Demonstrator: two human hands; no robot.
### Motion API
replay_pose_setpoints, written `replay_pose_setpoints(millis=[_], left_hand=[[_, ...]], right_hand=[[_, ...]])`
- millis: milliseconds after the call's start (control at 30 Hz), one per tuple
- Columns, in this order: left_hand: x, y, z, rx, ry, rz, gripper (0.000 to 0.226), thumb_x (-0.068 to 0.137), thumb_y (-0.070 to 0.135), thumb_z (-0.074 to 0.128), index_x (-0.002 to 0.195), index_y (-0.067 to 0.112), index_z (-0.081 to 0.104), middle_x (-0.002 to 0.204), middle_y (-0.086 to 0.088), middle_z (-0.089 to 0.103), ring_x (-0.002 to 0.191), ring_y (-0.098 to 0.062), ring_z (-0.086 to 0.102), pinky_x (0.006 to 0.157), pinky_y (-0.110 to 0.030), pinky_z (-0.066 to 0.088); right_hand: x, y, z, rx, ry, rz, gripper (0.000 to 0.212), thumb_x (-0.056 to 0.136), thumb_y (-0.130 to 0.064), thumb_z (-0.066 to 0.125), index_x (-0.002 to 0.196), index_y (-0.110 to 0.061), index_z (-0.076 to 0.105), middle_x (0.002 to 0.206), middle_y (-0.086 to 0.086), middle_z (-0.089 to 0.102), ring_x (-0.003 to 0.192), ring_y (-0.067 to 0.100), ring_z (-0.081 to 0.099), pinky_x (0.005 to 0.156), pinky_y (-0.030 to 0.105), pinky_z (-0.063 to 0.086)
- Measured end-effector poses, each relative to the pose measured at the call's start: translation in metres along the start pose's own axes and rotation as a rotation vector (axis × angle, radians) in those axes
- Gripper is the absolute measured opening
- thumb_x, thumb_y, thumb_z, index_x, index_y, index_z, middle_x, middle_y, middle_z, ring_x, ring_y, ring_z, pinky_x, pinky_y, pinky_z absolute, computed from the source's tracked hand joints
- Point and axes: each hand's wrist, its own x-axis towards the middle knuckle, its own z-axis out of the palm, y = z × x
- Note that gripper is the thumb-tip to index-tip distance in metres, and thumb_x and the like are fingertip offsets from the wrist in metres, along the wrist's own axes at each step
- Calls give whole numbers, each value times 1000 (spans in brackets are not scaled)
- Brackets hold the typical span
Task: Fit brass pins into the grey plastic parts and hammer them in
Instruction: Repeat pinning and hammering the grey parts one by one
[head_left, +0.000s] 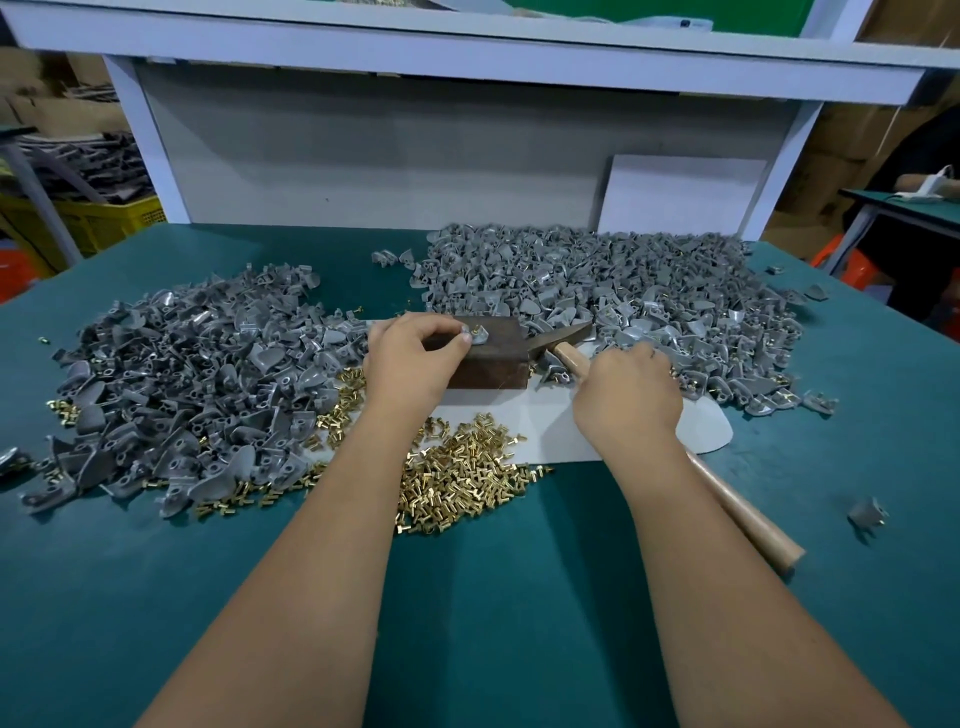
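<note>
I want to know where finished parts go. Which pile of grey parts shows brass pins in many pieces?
The right pile, behind the hammer: brass pins stick out of many of its parts. In the left pile the parts show empty holes, with only loose pins lying around its edges.

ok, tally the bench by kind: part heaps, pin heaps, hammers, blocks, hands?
Grey plastic part heaps: 2, left heap and right heap
Brass pin heaps: 1
Hammers: 1
Metal blocks: 1
Hands: 2, left hand and right hand
Total: 7
</note>
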Motion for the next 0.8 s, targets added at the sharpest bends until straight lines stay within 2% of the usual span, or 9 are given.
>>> replay_pose_setpoints(millis=[100,200,300,367,500,600,667,800], left_hand=[[0,1,0,-9,-3,-22,12,86,32,71,98,32,73,94,23,55,120,-22,44,103,-46,43],[1,0,0,-8,-3,-37,10,86,33,71,96,34,71,94,24,51,119,-22,45,102,-47,44],[1,0,1,-17,7,-35,8,86,30,69,93,32,73,98,18,59,119,-21,46,103,-46,43],[1,1,1,-4,19,-16,8,87,29,69,92,32,73,96,19,61,118,-21,48,103,-46,42],[2,2,1,22,18,-6,8,88,28,69,93,29,75,102,15,67,115,-23,53,102,-47,42],[2,1,1,0,23,5,9,87,25,71,94,25,77,104,10,70,114,-23,55,102,-47,43],[2,1,2,-32,35,-12,10,86,25,72,95,23,78,102,12,69,114,-22,55,102,-46,43],[2,3,4,-33,44,-51,10,85,26,74,93,22,79,96,17,67,115,-20,57,103,-45,43]], right_hand=[[1,1,-4,91,-12,-17,35,93,-28,54,118,-3,51,122,17,49,112,34,49,79,39,42],[4,0,-10,139,27,-16,18,95,-23,53,102,-11,41,103,11,60,90,34,59,64,34,36],[5,-2,-17,167,124,7,18,94,-23,53,98,-13,38,73,1,53,61,26,47,50,29,26],[5,-1,-22,206,205,8,11,93,-25,51,99,-18,46,66,-3,45,58,23,44,47,27,22],[1,-7,-33,348,232,-118,13,95,-29,49,107,-29,55,74,-9,53,63,18,47,54,28,29],[1,-15,-46,415,176,-220,17,96,-27,53,112,-31,54,87,-4,60,71,21,51,60,31,35],[4,-17,-55,409,199,-249,17,96,-26,52,112,-30,55,93,-1,64,73,23,52,61,31,36],[0,-18,-64,477,334,-214,41,95,-29,52,133,-46,47,112,-3,67,90,27,60,67,31,40]])
